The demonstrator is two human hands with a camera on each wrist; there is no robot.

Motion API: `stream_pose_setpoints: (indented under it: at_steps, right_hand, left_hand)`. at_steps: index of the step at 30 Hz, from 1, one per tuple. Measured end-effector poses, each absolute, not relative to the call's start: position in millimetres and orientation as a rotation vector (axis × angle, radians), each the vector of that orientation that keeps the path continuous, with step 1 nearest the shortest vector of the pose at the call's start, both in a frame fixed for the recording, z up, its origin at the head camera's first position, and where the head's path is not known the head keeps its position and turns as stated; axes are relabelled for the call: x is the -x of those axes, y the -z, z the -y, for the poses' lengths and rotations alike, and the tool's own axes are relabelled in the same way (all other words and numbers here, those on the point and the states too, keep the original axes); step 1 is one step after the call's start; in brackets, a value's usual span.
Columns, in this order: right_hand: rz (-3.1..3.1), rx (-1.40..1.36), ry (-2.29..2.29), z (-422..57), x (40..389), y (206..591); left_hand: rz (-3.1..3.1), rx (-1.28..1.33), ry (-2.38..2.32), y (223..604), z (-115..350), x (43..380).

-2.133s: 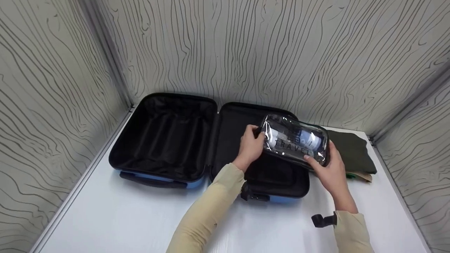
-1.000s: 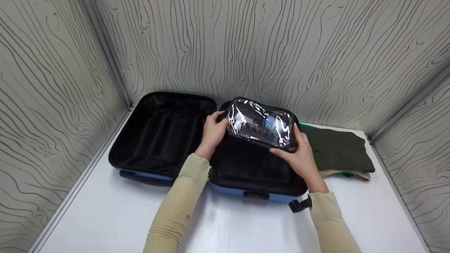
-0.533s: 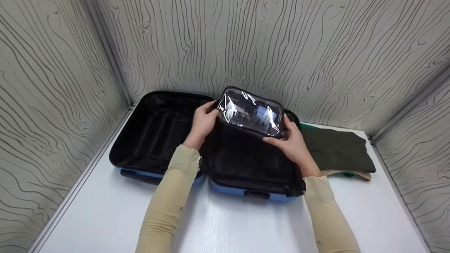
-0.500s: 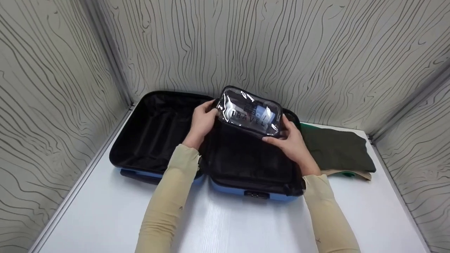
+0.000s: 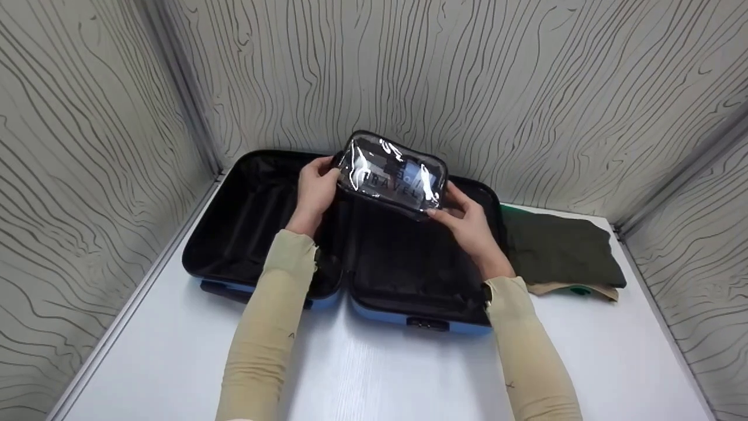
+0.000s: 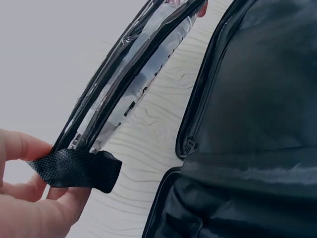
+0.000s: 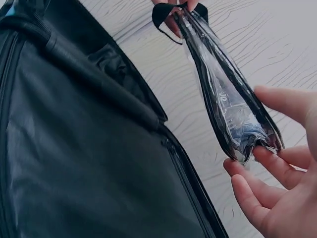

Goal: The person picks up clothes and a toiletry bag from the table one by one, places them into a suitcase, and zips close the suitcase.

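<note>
A clear toiletry bag with black edging and the word TRAVEL hangs tilted over the far part of the open suitcase. White and blue items show through its plastic. My left hand grips its left end, where a black strap loop shows in the left wrist view. With thumb and fingers, my right hand holds the lower right corner; in the right wrist view the fingers lie along the bag's end. Black lining covers both suitcase halves, and the shell is blue.
Folded dark green cloth lies right of the suitcase, with tan and bright green layers under it. The white table extends in front. Patterned wall panels rise close behind the suitcase and on both sides.
Both hands have carried the toiletry bag leftward and farther back, from above the right suitcase half and cloth to above the suitcase's middle. The suitcase has stayed in place.
</note>
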State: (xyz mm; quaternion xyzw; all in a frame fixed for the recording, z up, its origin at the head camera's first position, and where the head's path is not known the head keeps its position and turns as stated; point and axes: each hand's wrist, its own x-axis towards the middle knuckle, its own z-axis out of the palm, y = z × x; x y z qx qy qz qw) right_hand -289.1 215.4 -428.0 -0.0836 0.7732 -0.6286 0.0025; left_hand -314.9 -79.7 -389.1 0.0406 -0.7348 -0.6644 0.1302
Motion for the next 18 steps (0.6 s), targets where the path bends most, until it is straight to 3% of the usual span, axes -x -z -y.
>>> stream_pose_setpoints:
  at_steps: [18]
  right_hand:
    - [-2.346, 0.11, 2.25, -163, 303, 415]
  left_hand:
    - [2.086, -0.168, 1.908, 392, 107, 316]
